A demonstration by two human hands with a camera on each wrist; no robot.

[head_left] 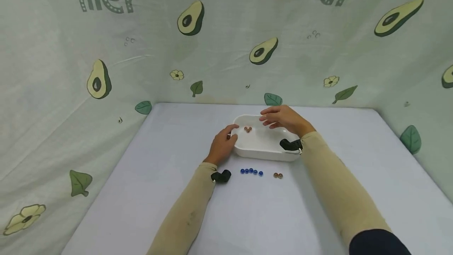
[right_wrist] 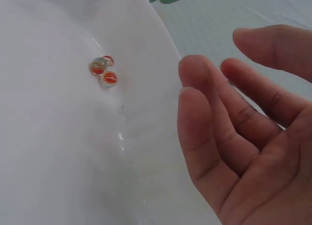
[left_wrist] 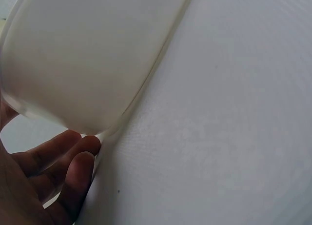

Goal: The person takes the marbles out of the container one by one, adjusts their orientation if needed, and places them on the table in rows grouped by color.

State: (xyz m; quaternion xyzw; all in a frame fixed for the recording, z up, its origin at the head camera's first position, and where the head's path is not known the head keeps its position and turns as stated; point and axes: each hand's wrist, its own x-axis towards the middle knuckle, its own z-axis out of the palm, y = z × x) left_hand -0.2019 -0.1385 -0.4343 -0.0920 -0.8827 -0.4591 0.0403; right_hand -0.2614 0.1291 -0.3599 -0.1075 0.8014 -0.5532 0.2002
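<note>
A white oval-cornered tray (head_left: 266,154) stands on the table between both hands. My left hand (head_left: 222,145) rests against its left end, with a finger at the rim; in the left wrist view the loosely bent fingers (left_wrist: 78,178) lie by the tray's lower edge. Over the tray's back right part hovers my right hand (head_left: 284,118), its fingers (right_wrist: 197,137) relaxed, apart from the thumb, and holding nothing. Three clear marbles with orange swirls (right_wrist: 108,79) lie together inside the tray, near its wall at the back left.
In front of the tray, several blue marbles (head_left: 251,170) form a row on the white table (head_left: 170,192). To their right sit two amber-brown marbles (head_left: 278,175) side by side. A pale green cloth (head_left: 219,42) printed with avocados hangs behind the table.
</note>
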